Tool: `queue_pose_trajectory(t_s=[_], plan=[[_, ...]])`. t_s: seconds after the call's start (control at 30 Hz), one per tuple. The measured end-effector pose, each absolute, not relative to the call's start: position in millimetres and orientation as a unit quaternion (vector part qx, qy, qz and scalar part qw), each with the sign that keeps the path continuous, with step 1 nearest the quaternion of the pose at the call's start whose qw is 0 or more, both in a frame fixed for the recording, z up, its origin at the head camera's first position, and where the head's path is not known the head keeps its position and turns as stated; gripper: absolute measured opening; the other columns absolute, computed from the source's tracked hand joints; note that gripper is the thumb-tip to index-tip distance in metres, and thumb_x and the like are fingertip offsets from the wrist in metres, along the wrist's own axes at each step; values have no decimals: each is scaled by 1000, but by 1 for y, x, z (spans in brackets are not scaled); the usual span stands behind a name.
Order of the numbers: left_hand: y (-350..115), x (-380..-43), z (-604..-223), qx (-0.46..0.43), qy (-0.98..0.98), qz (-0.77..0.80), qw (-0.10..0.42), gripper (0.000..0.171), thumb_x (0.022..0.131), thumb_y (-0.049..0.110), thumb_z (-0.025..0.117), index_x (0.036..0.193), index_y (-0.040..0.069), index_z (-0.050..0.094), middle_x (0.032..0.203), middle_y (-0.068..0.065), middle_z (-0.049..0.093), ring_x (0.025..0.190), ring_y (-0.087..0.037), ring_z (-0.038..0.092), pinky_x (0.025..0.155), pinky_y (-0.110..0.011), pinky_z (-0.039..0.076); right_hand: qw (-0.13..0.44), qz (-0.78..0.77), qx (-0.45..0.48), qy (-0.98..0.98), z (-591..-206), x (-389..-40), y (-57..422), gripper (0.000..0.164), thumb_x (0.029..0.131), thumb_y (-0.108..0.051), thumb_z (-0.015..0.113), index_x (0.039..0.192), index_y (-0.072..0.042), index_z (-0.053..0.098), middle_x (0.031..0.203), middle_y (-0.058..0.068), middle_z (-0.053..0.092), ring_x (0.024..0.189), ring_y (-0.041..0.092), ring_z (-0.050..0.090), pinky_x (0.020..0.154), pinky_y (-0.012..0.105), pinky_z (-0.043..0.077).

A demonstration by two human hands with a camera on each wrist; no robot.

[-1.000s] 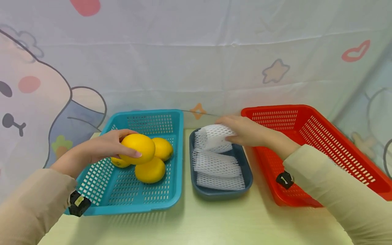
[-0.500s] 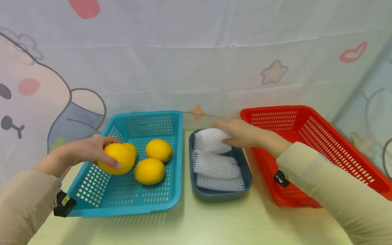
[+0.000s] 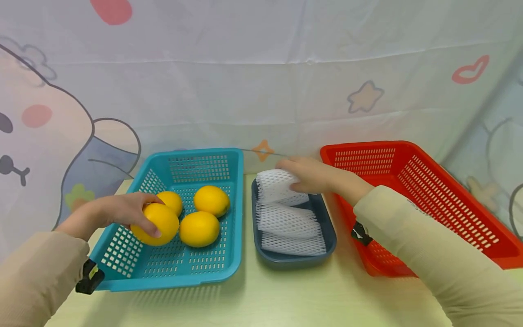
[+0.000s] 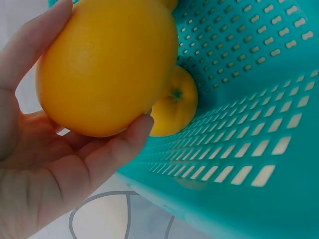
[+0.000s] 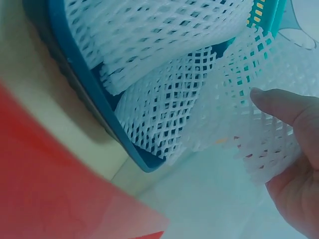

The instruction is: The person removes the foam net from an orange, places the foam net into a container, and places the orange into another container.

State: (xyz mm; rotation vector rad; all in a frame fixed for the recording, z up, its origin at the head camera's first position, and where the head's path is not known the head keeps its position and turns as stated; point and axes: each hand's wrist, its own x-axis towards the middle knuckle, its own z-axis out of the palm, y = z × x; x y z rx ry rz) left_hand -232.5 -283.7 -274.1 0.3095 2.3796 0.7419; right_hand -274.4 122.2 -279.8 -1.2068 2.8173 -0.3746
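My left hand (image 3: pixel 122 211) grips a yellow-orange citrus fruit (image 3: pixel 160 225) above the left side of a teal plastic basket (image 3: pixel 192 281). In the left wrist view, thumb and fingers wrap round the smooth fruit (image 4: pixel 109 64). Several like fruits lie in the basket, among them one with a green stem end (image 4: pixel 175 94). My right hand (image 3: pixel 308 175) pinches a white foam net sleeve (image 3: pixel 269 186) over the back of a dark blue tray (image 3: pixel 294 261). The sleeve (image 5: pixel 239 94) fans out under the thumb in the right wrist view. More foam net sleeves (image 3: pixel 290 222) lie in the tray.
A red plastic basket (image 3: pixel 367 254) stands at the right, under my right forearm. All three containers sit on a pale table (image 3: pixel 269 295). Behind them hangs a light cloth (image 3: pixel 229 81) printed with cartoon figures.
My left hand has carried the fruit to the left and lower, uncovering more of the fruits in the basket. My right hand has shifted slightly left with the foam net sleeve.
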Motion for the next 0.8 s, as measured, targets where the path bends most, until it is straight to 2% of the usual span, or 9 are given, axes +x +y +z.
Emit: queue_pose_trajectory(t_s=[0.3, 0.67, 0.8], plan=[[-285, -232, -283, 111, 901, 277, 314, 80, 73, 19, 78, 133, -9, 32, 114, -19, 45, 89, -26, 50, 74, -37, 52, 37, -104, -390, 914, -285, -282, 112, 50, 83, -5, 68, 128, -2, 47, 122, 13, 56, 109, 29, 54, 95, 42, 44], [-284, -232, -283, 111, 911, 250, 308, 81, 71, 19, 80, 131, -9, 33, 112, -19, 45, 89, -27, 50, 73, -37, 52, 16, -99, -363, 926, -290, -286, 110, 44, 81, -4, 69, 120, -4, 49, 115, 12, 58, 100, 28, 57, 88, 40, 48], [-283, -234, -283, 116, 917, 234, 301, 82, 70, 20, 80, 131, -9, 33, 112, -20, 45, 90, -27, 49, 73, -37, 51, 44, -72, -367, 927, -292, -285, 109, 47, 79, -9, 72, 120, -9, 50, 114, 7, 57, 98, 24, 56, 86, 37, 48]])
